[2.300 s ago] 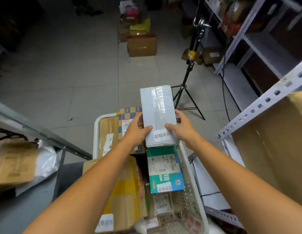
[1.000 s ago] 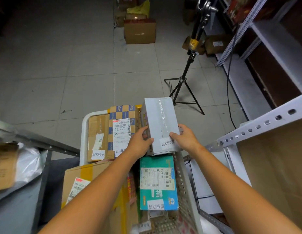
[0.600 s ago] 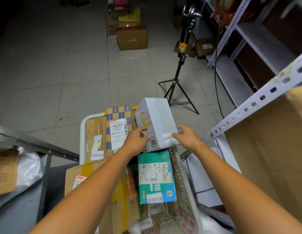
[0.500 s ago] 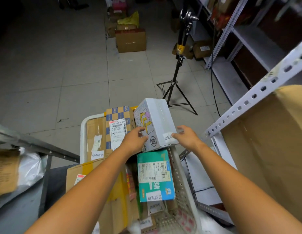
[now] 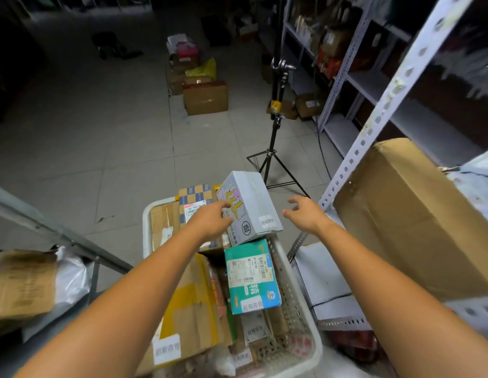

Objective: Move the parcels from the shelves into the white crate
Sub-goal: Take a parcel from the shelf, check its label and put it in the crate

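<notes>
The white crate (image 5: 146, 227) stands below me, packed with several parcels. A white box (image 5: 253, 203) with a cartoon print lies tilted on top at the crate's far right end, partly over a teal box (image 5: 251, 276). My left hand (image 5: 210, 222) curls against the white box's left face, thumb at its upper edge. My right hand (image 5: 305, 214) hovers just right of the box, fingers spread, touching nothing. A blue-and-yellow checkered parcel (image 5: 195, 196) and a brown carton with yellow tape (image 5: 188, 309) fill the crate's left side.
A large cardboard box (image 5: 409, 214) sits on the right shelf behind a perforated upright (image 5: 374, 124). A tripod (image 5: 275, 148) stands on the floor beyond the crate. More cartons (image 5: 206, 98) lie further off. A brown parcel (image 5: 19, 282) rests on the left shelf.
The white box came down and tipped onto the crate's far right end. My right hand has let go of it and moved right; my left hand stays on it.
</notes>
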`<state>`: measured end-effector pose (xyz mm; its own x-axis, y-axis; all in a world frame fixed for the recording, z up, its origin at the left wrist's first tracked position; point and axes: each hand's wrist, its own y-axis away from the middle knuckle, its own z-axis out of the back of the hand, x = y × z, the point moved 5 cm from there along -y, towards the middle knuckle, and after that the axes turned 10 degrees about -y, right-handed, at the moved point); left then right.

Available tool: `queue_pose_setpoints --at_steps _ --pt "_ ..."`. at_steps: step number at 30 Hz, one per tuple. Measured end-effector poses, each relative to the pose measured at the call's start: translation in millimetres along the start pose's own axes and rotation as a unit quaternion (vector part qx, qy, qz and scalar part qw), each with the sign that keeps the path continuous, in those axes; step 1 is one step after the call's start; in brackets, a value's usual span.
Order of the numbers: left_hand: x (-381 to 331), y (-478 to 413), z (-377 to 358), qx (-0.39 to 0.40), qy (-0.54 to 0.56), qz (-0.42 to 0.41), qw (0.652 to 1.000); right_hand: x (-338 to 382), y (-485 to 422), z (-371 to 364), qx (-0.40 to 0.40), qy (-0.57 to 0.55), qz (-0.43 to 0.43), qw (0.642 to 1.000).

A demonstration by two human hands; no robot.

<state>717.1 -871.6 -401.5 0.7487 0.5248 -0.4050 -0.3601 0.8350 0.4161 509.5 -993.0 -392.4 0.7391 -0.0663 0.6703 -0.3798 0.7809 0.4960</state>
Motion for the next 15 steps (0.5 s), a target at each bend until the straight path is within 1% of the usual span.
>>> queue_pose_setpoints --at_steps 7,11,15 --pt "-29 47 40 -0.006 -0.076 -0.108 0.991 7 96 27 -0.100 0.011 -0.001 0.995" --pt "-48 78 45 0.003 -0.133 -0.155 0.979 -6 166 33 -0.137 0.011 -0.021 0.990" --pt "-83 111 43 0.017 -0.164 -0.199 0.966 -28 235 49 -0.172 0.009 -0.041 0.984"
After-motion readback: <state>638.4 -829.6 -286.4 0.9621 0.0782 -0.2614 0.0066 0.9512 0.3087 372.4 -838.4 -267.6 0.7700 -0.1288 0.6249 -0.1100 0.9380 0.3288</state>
